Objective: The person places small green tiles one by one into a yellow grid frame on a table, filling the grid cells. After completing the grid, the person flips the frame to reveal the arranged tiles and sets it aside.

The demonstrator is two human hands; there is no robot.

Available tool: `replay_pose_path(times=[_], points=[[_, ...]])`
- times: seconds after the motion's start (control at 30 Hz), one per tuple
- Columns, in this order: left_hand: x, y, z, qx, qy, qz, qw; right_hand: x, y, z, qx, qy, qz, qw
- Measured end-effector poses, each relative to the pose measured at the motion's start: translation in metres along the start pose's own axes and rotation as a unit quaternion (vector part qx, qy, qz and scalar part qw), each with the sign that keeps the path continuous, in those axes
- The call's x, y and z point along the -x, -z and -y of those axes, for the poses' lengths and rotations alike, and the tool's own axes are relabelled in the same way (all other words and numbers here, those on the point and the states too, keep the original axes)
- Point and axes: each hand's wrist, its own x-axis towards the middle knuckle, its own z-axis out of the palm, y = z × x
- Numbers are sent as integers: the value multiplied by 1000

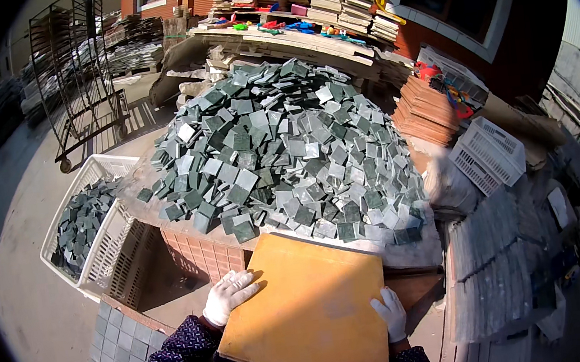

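Observation:
A flat, square yellow-orange board (305,306) lies in front of my body, with a shadow across its lower right part. At its left edge my left hand (230,297), in a white glove, grips the side with the fingers over the top. My right hand (391,312), gloved too, holds the opposite edge; its thumb side rests against the board. Just beyond the board rises a big heap of small square green-grey stone tiles (278,139), spread on a table. What supports the board from below is hidden.
A white plastic crate (108,265) of tiles stands at the left, above a sheet of laid-out square tiles (121,346). Stacked grey tile sheets (493,272), an upturned white basket (488,155) and a reddish stack (425,112) are at the right. A metal rack (78,77) stands far left.

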Motion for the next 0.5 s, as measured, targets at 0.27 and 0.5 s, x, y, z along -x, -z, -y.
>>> replay_pose_path(times=[0.27, 0.5], points=[[21, -58, 25, -21, 53, 27, 998, 9, -38, -25, 44, -2, 43, 998], [-37, -34, 34, -73, 106, 110, 985, -88, -7, -33, -34, 0, 40, 999]])
